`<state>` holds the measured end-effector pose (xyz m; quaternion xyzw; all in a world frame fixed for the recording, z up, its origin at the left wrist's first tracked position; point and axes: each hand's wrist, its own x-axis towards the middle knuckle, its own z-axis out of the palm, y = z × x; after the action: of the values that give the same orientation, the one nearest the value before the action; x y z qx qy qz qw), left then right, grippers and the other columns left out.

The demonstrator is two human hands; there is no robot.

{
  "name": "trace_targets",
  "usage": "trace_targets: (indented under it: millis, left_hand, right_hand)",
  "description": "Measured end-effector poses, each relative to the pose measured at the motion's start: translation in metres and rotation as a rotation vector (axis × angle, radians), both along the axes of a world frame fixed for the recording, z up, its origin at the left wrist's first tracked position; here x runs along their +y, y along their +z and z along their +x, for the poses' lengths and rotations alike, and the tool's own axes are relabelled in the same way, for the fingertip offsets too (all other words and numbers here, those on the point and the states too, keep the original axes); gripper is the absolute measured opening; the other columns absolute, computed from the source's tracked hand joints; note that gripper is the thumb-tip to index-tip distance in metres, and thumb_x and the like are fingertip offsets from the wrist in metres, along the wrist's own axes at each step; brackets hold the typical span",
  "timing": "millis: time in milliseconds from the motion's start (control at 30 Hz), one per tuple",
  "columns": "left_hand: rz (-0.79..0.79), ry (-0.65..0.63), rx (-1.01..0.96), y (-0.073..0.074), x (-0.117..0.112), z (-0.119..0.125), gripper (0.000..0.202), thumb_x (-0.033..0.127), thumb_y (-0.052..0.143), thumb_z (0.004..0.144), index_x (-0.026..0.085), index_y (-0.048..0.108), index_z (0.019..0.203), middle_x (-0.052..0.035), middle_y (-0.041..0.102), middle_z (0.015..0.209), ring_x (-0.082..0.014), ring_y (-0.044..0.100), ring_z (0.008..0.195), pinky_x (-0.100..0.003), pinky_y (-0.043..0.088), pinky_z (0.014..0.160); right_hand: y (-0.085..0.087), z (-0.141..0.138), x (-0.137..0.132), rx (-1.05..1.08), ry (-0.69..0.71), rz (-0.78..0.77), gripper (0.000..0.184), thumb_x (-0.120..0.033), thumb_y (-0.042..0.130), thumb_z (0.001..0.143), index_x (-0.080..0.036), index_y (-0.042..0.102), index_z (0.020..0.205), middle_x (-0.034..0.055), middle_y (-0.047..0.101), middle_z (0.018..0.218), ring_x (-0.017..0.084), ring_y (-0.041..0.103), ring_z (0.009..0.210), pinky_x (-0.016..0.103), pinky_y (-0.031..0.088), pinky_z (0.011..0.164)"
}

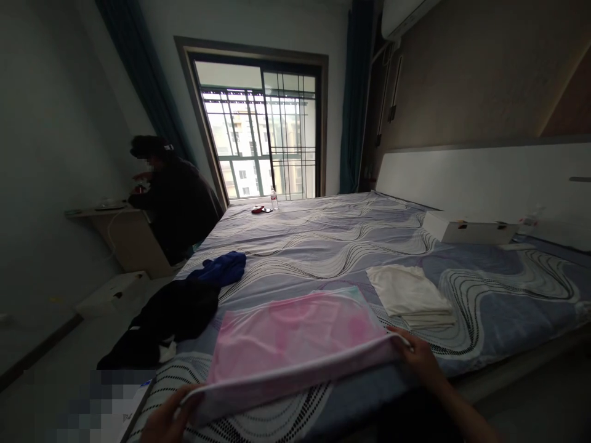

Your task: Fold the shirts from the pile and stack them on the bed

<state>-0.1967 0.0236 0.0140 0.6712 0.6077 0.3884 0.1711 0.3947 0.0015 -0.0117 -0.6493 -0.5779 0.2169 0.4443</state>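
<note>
Pink cloth (295, 332): lightly creased, roughly rectangular.
Grip: left hand (167, 418), right hand (419, 358) pinching near edge.
White cloth (409, 292): folded, right of pink cloth.

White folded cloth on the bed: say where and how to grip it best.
Probably pinch the white cloth by its near edge, above and below, coming from the camera's side: it lies flat, with folded layers showing along that edge.

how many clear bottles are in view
2. One clear bottle stands on the bed at its far side, before the window; a second bottle is at the right, beside the white box. Others may be hidden behind the box.
</note>
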Motion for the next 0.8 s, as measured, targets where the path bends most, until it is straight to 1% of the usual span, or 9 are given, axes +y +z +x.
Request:
trace_targets:
  millis: [67,133,233,367,433,500,633,733,800]
  left_hand:
    - [-0.091,0.074,-0.063,0.012,0.04,0.011,0.048,0.068,0.061,0.07,0.024,0.077,0.08,-0.001,0.076,0.073,-0.0227,0.069,0.069,-0.027,0.056,0.061]
    - [-0.137,0.094,-0.123,0.019,0.079,0.023,0.057,0.074,0.061,0.063,0.02,0.076,0.076,-0.0015,0.072,0.067,-0.0219,0.065,0.066,-0.027,0.052,0.059]
    - [-0.18,0.073,-0.189,0.018,0.129,0.033,0.06,0.075,0.062,0.058,0.018,0.074,0.073,-0.001,0.07,0.065,-0.0209,0.062,0.066,-0.026,0.049,0.059]
    - [-0.194,0.109,-0.241,0.003,0.177,0.031,0.058,0.073,0.061,0.059,0.018,0.074,0.077,-0.0009,0.071,0.068,-0.0219,0.065,0.071,-0.026,0.049,0.063]
    - [-0.217,0.127,-0.218,-0.004,0.192,0.028,0.057,0.071,0.062,0.061,0.019,0.074,0.08,-0.0008,0.073,0.072,-0.0226,0.067,0.075,-0.026,0.049,0.065]
    - [-0.242,0.142,-0.18,-0.01,0.202,0.026,0.055,0.069,0.062,0.062,0.02,0.074,0.083,-0.0003,0.074,0.075,-0.0233,0.068,0.078,-0.027,0.049,0.068]
    - [-0.256,0.164,-0.107,-0.015,0.206,0.024,0.053,0.066,0.061,0.066,0.019,0.073,0.086,-0.0001,0.074,0.078,-0.0234,0.068,0.08,-0.027,0.049,0.07]
    - [-0.274,0.153,-0.035,-0.01,0.207,0.021,0.051,0.064,0.057,0.072,0.018,0.072,0.089,-0.0013,0.074,0.083,-0.0226,0.068,0.083,-0.027,0.049,0.073]
    - [-0.328,0.163,0.082,-0.001,0.21,0.024,0.047,0.057,0.055,0.075,0.018,0.072,0.096,-0.0031,0.074,0.087,-0.0226,0.068,0.086,-0.028,0.05,0.075]
  right_hand:
    - [0.005,-0.003,0.042,-0.018,-0.049,-0.036,0.055,-0.068,0.049,0.083,-0.018,0.073,0.077,0.011,0.076,0.086,0.029,0.068,0.086,0.036,0.053,0.078]
    - [0.007,-0.006,0.082,-0.049,-0.071,-0.078,0.054,-0.067,0.048,0.08,-0.018,0.066,0.067,0.0064,0.068,0.067,0.024,0.063,0.069,0.03,0.047,0.063]
    - [0.004,-0.005,0.133,-0.087,-0.067,-0.105,0.048,-0.064,0.051,0.075,-0.019,0.063,0.063,0.0026,0.062,0.061,0.019,0.057,0.064,0.027,0.04,0.058]
    - [-0.005,0.001,0.178,-0.097,-0.044,-0.12,0.047,-0.064,0.051,0.072,-0.019,0.062,0.061,0.0018,0.062,0.06,0.018,0.056,0.062,0.026,0.038,0.056]
    - [-0.011,0.004,0.191,-0.109,-0.045,-0.141,0.046,-0.063,0.052,0.073,-0.02,0.064,0.063,0.0021,0.064,0.061,0.018,0.057,0.063,0.026,0.039,0.057]
    - [-0.017,0.004,0.201,-0.134,-0.069,-0.168,0.044,-0.061,0.052,0.075,-0.02,0.066,0.066,0.0032,0.067,0.065,0.02,0.059,0.067,0.026,0.039,0.06]
    - [-0.023,0.003,0.21,-0.189,-0.106,-0.238,0.044,-0.059,0.051,0.08,-0.02,0.069,0.074,0.005,0.071,0.075,0.022,0.062,0.076,0.028,0.041,0.066]
    - [-0.015,0.007,0.214,-0.227,-0.101,-0.298,0.042,-0.057,0.053,0.081,-0.019,0.071,0.079,0.0042,0.073,0.081,0.022,0.065,0.082,0.028,0.043,0.07]
    - [-0.002,0.005,0.215,-0.259,-0.123,-0.339,0.039,-0.052,0.056,0.082,-0.018,0.073,0.085,0.0054,0.074,0.086,0.023,0.066,0.086,0.029,0.046,0.075]
